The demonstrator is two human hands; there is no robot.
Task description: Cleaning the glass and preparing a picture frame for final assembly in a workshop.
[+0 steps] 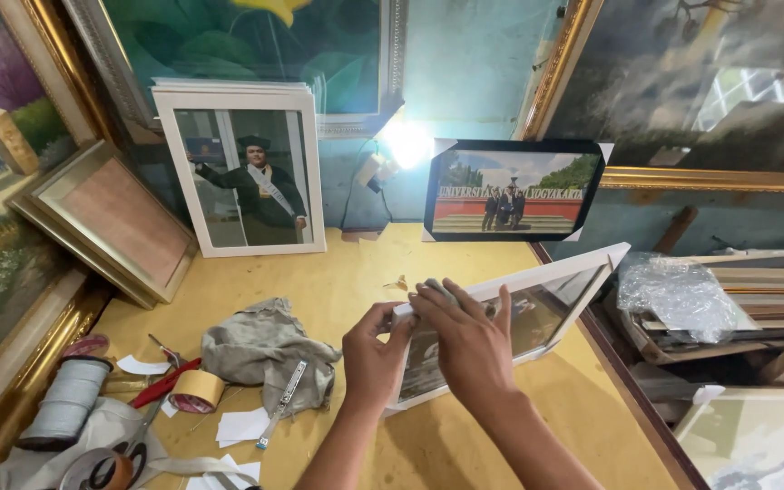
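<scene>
Both hands grip a tilted white picture frame (pixel 537 304) over the yellow table (pixel 338 281): left hand (pixel 376 356) pinching its edge, right hand (pixel 469 340) pressing what looks like a grey cloth (pixel 442 292) on top.

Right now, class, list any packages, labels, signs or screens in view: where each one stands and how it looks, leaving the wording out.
Lettered sign inside the black-framed photo: against the back wall, a long red band with pale letters.
Crumpled clear plastic wrap: on the stacked frames at right, shiny and grey-white.
Roll of brown packing tape: on the yellow table, round, left of both hands.
Screens: none.
</scene>
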